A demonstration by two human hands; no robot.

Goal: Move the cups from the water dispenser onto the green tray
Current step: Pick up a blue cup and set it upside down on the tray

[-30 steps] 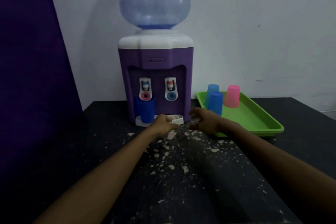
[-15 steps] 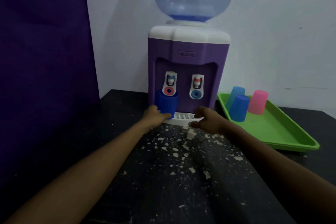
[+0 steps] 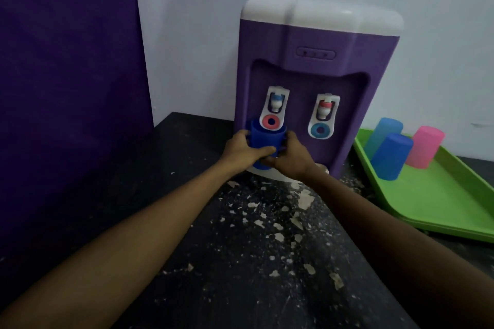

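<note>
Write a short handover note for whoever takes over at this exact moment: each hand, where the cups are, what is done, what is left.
Left hand: closed on the dark blue cup.
Right hand: closed on the same cup from the other side.
That cup stands upright under the dispenser's left tap.
Done: three cups stand upside down on the green tray: light blue, blue, pink.
Left: lift this cup out and set it on the tray.

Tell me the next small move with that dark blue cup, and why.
Probably lift the dark blue cup clear of the tap: both the left hand and right hand already wrap it, and three cups stand upside down on the green tray.
</note>
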